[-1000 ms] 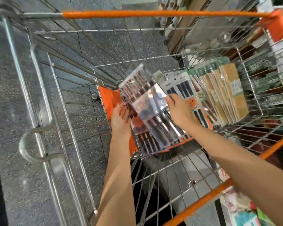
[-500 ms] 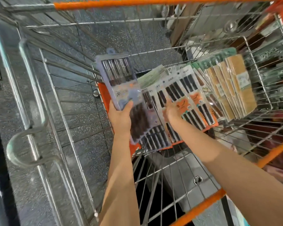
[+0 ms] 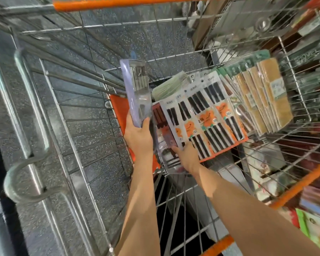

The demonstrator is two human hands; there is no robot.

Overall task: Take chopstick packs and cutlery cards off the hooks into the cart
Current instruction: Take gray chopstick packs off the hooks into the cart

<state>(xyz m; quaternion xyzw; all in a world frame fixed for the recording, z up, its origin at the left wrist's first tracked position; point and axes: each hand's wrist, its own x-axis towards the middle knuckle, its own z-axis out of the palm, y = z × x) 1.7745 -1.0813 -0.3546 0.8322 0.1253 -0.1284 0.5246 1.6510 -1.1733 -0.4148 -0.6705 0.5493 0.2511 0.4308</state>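
The left hand point(image 3: 138, 137) holds a clear pack of cutlery point(image 3: 136, 93) by its bottom end, with the thumb and fingers curled round it. The pack stands up on its edge, near the left wall of the cart point(image 3: 78, 137). Dark handles show through the plastic.

The right hand point(image 3: 186, 157) is low in the cart, just beside the left hand. Its fingers press on the bottom of another clear pack point(image 3: 166, 154) that lies flat there. I cannot tell if the fingers curl round that pack or only push on it.

A row of chopstick packs point(image 3: 205, 119) leans in the middle of the cart. They have white and orange cards with black sticks on them. They touch each other and overlap like a fan. To the right of them stands a row of tan wooden chopstick packs point(image 3: 266, 100) with green tops, close to the right wall of the cart. A pale green pack point(image 3: 168, 87) peeks out behind the white ones.

The cart is made of silver wire with an orange rim point(image 3: 118, 1). A grey speckled floor point(image 3: 92, 126) shows through the wires
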